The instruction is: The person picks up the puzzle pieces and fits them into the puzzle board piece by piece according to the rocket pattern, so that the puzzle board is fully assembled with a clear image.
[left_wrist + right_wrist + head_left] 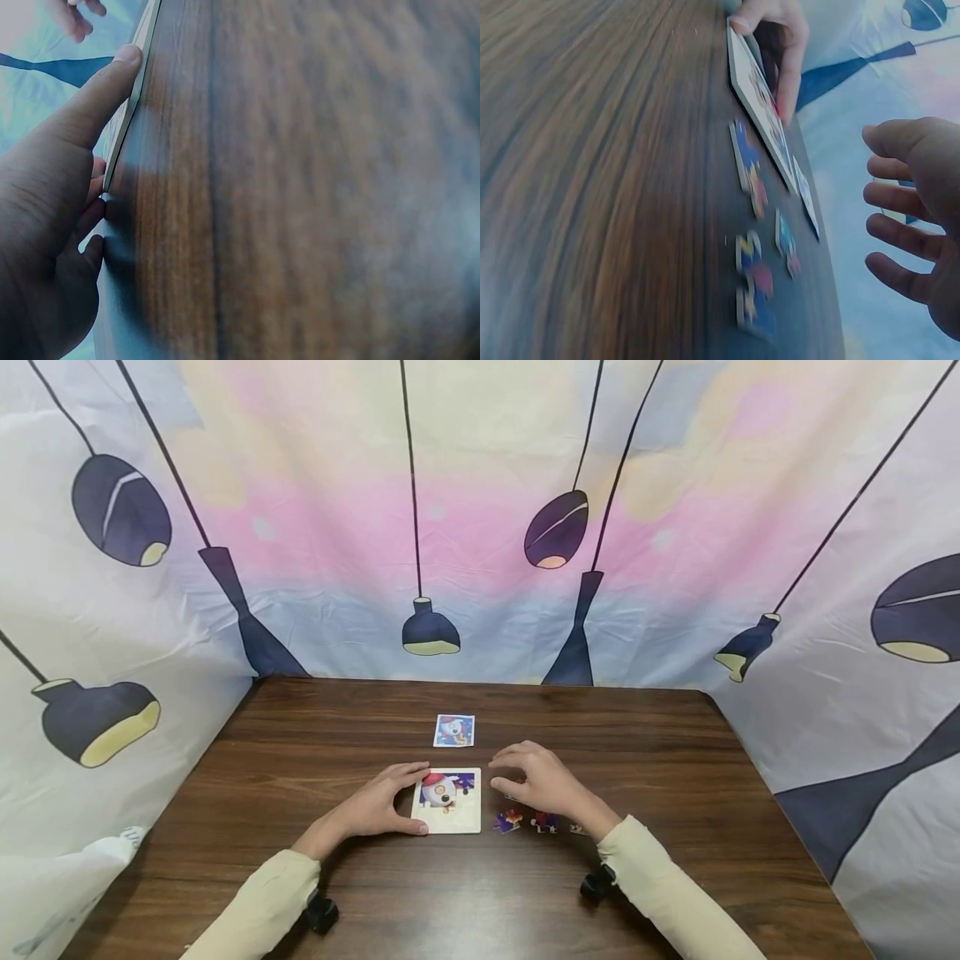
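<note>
Left grip, half-spread, clasped on puzzle board; right grip loosely spread, empty, above wooden tabletop, lamp-printed drape behind.

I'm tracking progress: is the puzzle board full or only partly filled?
Partly filled: the puzzle board shows picture across its upper part, bare surface below, and loose pieces lie beside it.
</note>
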Motion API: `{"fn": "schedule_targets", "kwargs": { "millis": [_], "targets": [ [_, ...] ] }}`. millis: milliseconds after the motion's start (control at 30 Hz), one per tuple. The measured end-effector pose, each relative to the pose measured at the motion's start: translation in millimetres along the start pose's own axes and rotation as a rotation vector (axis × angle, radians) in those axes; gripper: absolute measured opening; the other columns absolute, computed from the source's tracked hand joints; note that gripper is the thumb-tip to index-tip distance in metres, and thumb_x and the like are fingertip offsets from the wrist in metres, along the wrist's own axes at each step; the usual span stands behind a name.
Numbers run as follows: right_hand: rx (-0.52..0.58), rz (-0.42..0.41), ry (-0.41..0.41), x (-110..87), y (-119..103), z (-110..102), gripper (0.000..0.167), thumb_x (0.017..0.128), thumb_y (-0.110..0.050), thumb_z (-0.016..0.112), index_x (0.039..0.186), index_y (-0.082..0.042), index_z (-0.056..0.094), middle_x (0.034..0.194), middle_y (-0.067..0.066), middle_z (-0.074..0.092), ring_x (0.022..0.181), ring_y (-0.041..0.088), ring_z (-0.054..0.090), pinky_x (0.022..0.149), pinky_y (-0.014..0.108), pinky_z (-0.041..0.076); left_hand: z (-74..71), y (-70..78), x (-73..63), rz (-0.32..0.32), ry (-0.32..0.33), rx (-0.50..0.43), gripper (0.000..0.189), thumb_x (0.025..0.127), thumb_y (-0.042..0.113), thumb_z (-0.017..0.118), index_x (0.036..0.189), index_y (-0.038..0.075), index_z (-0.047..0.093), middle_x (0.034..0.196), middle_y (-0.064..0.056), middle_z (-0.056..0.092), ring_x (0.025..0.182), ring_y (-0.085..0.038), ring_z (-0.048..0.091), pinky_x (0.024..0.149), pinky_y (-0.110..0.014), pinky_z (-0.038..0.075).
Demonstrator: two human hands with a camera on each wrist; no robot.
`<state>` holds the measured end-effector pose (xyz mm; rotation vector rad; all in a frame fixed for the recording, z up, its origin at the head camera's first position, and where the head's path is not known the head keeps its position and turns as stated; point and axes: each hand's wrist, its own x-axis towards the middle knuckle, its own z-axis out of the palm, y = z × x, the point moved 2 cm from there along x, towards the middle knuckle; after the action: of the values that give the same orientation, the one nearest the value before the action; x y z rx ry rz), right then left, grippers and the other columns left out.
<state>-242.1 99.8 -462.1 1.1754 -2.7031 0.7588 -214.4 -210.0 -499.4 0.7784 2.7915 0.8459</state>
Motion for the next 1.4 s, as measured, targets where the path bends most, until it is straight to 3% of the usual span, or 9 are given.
{"fn": "schedule_targets", "kwargs": {
  "millis": [633,967,1133,1400],
  "targets": [
    [-0.037,0.046,0.126,-58.7,35,-27,0.029,0.097,-0.033,0.072,0.117,-0.013,0.078,0.117,-0.001,0.073,0.111,0.019,0.065,0.093,0.046,0.055,-0.1,-0.5,0.3,-0.004,-0.005,0.002,0.102,0.076,0.063,0.083,0.155,0.011,0.046,0.162,-0.008,0.039,0.15,-0.034,0.032,0.115,-0.059,0.033],
    [-0.073,0.056,0.164,-87.4,47,-29,0.026,0.095,-0.031,0.075,0.114,-0.014,0.078,0.114,-0.004,0.073,0.109,0.017,0.066,0.09,0.045,0.056,-0.9,-1.0,-0.4,0.0,-0.001,-0.002,0.104,0.076,0.066,0.081,0.155,0.01,0.045,0.162,-0.008,0.038,0.15,-0.035,0.032,0.115,-0.059,0.033],
    [-0.064,0.067,0.149,-94.7,50,-29,0.027,0.094,-0.034,0.076,0.115,-0.016,0.078,0.114,-0.006,0.073,0.109,0.016,0.066,0.09,0.045,0.056,-0.7,-1.2,0.3,-0.007,-0.004,0.0,0.104,0.076,0.066,0.081,0.155,0.01,0.045,0.162,-0.009,0.038,0.149,-0.035,0.032,0.115,-0.06,0.033],
    [-0.076,0.084,0.053,-98.8,48,-17,0.035,0.093,-0.048,0.074,0.114,-0.021,0.079,0.117,-0.007,0.071,0.111,0.015,0.063,0.093,0.045,0.055,1.0,-2.5,1.4,-0.015,-0.006,-0.001,0.104,0.075,0.068,0.08,0.155,0.01,0.046,0.161,-0.008,0.039,0.148,-0.034,0.034,0.114,-0.059,0.035]
  ]
}}
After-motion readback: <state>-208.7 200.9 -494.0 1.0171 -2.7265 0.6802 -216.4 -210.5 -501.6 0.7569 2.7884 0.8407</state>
